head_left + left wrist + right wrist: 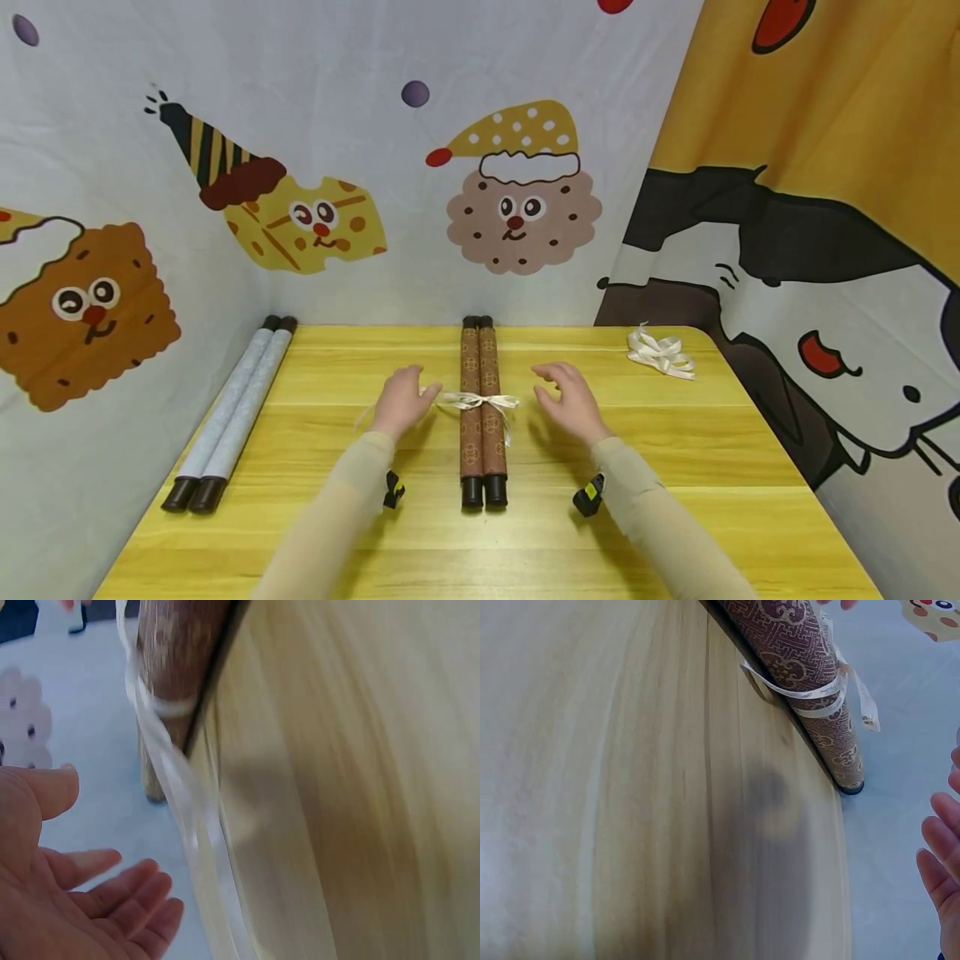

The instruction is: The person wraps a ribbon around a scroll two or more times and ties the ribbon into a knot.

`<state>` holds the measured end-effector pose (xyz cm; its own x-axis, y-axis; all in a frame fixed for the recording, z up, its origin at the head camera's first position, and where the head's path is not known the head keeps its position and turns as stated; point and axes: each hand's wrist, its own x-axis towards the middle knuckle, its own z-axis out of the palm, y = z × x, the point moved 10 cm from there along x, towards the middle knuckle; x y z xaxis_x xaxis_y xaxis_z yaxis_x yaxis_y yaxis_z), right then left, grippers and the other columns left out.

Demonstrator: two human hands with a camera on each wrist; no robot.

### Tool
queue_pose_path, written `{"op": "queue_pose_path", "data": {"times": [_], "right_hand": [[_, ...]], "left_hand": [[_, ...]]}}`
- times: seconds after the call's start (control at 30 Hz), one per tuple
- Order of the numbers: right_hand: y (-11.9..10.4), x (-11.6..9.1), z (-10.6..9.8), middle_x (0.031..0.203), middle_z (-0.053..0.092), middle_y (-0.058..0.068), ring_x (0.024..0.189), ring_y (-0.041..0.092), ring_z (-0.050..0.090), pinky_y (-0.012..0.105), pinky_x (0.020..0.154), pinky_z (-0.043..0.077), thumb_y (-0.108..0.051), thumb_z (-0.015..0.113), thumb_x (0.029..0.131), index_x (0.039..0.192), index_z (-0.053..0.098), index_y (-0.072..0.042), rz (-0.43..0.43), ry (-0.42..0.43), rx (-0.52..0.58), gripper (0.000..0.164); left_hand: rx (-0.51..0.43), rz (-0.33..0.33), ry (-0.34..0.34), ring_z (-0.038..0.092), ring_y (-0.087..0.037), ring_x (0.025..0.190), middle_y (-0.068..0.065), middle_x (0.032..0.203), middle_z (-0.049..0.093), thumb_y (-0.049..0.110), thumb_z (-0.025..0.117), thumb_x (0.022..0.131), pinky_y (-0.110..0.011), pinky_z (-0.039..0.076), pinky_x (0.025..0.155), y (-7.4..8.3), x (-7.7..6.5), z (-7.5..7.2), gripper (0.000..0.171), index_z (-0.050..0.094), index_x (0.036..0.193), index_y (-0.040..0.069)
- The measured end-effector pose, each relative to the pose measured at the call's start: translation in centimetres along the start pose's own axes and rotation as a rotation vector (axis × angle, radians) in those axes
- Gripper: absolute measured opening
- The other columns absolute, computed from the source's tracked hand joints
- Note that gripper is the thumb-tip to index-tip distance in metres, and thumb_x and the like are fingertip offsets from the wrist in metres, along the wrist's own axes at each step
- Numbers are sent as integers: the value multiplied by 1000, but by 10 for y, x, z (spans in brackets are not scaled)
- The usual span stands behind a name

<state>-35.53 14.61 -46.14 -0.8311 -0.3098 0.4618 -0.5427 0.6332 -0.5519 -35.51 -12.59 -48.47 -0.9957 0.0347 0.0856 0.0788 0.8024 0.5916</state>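
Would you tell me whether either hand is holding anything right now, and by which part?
Nothing is held: the left hand and right hand are open beside the ribbon-tied brown rolls.

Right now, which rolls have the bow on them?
Look at the yellow wooden table, right in its middle between the two hands. The pair of brown patterned paper rolls lies there, tied with a cream ribbon bow; the pale blue rolls at the left edge have none.

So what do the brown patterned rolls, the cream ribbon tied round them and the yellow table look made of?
Brown patterned rolls: seemingly brocade-like fabric or printed paper, matte, with woven-looking gold medallions. Cream ribbon: thin, glossy, probably satin or plastic. Yellow table: wood, visible grain and plank seams.
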Motion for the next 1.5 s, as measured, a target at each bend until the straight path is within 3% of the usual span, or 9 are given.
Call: {"op": "queue_pose_path", "data": {"times": [0.33, 0.53, 0.73, 0.87, 1.1, 1.27, 1.5], "right_hand": [[5, -8, 7, 118, 63, 13, 107, 29, 57, 48, 95, 46, -13, 70, 91, 128, 62, -4, 26, -16, -32, 39], [5, -15, 12, 116, 64, 12, 106, 30, 57, 48, 93, 47, -15, 71, 90, 128, 62, -3, 48, -37, -60, 41], [5, -21, 37, 106, 66, 12, 100, 30, 61, 48, 88, 49, -15, 72, 90, 126, 62, -1, 101, -151, -67, 39], [2, -23, 54, 98, 67, 10, 94, 29, 62, 47, 87, 50, -16, 72, 89, 115, 66, -1, 73, -202, -76, 31], [-8, -20, 74, 84, 66, 2, 80, 21, 61, 42, 78, 50, -16, 69, 92, 96, 72, -5, 39, -274, -69, 12], [-10, -17, 77, 77, 64, -2, 70, 15, 58, 36, 69, 49, -14, 65, 94, 86, 71, -11, 46, -270, -80, 11], [-9, -16, 74, 71, 58, -5, 66, 13, 53, 34, 66, 48, -8, 67, 92, 78, 65, -12, 38, -243, -88, 14]], "left_hand": [[96, 25, -67, 54, -45, 115, -31, 125, 56, 55, 62, 92, -55, 47, 96, 45, -12, 34, 80, 48, 134, -12], [194, 29, -64, 56, -42, 109, -30, 120, 57, 66, 64, 85, -52, 51, 89, 63, -13, 45, 92, 50, 132, -11], [271, 120, 3, 57, -39, 103, -25, 113, 59, 54, 71, 86, -49, 51, 85, 80, -15, 47, 68, 59, 121, -3], [300, 200, 52, 56, -38, 106, -22, 117, 60, 41, 74, 88, -48, 49, 89, 85, -16, 49, 53, 64, 120, 0], [280, 248, 106, 58, -30, 97, -10, 103, 65, 20, 76, 89, -43, 50, 84, 86, -7, 52, 15, 74, 99, 9], [249, 294, 124, 60, -27, 91, -6, 94, 67, 14, 75, 88, -41, 51, 83, 89, 0, 53, 7, 77, 94, 12], [210, 293, 140, 59, -26, 84, -4, 85, 65, 4, 74, 83, -39, 51, 76, 83, 6, 55, 7, 75, 82, 12]]}}
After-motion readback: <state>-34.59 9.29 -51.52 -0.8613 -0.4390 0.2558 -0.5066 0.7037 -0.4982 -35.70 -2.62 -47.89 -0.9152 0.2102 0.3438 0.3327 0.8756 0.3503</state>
